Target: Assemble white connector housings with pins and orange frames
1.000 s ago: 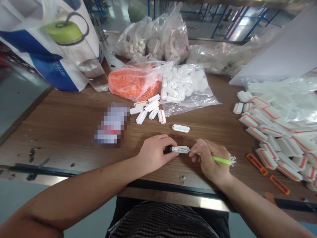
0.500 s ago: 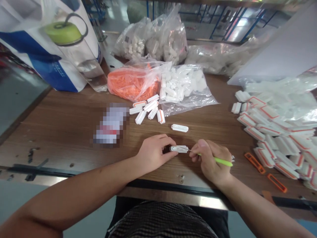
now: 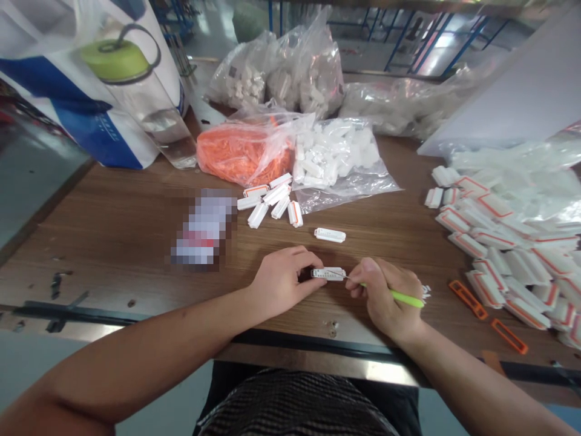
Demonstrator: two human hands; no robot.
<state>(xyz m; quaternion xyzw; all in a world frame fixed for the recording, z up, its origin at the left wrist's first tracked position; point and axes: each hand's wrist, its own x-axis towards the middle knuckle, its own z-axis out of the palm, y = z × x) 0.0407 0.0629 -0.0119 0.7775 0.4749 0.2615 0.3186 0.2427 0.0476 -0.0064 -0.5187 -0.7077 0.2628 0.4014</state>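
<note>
My left hand pinches the left end of a white plastic connector housing with rows of small holes, flat on the table. In my right hand is a thin pick with a lime-green handle, gripped like a pen. Its fine metal tip reaches over the housing's top face; whether it sits in a hole is too small to tell. Just beyond lies another white connector housing. Tiny white pieces show beside my right hand, partly hidden by it.
Several finished-looking white housings lie before a bag of orange parts and a bag of white parts. At right are a heap of orange-trimmed housings and two orange frames. A bottle and a blurred-out rectangle are at left.
My right hand and the pick have shifted very slightly to the left. My left hand and the housing stay in place.
</note>
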